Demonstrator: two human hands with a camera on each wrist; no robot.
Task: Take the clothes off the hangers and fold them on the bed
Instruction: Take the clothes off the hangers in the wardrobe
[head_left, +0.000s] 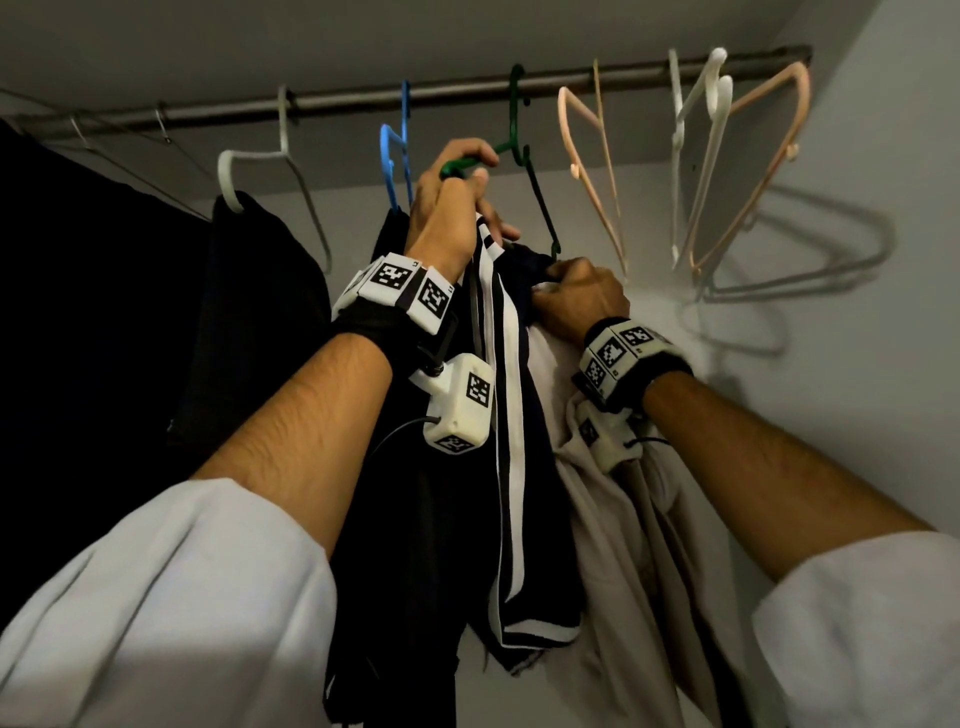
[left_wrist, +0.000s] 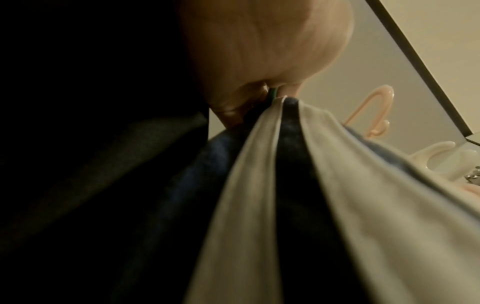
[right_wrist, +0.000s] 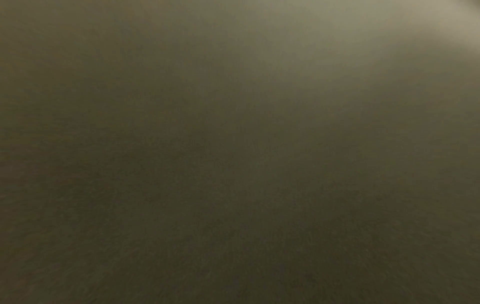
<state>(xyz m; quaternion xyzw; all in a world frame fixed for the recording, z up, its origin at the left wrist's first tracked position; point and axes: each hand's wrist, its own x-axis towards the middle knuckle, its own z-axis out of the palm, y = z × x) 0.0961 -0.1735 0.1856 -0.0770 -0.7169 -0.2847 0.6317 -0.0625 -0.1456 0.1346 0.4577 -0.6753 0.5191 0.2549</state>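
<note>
A green hanger hangs from the closet rail. My left hand grips its left arm, fingers curled round the green plastic. A navy garment with white stripes hangs from that hanger; it fills the left wrist view as navy and white folds. My right hand clutches the navy cloth near the hanger's lower right end, with a beige garment bunched under its wrist. The right wrist view is a blurred olive blank.
Dark clothes hang on a white hanger at left, and more black cloth at far left. A blue hanger, peach hangers and white hangers hang bare. The wall is close at right.
</note>
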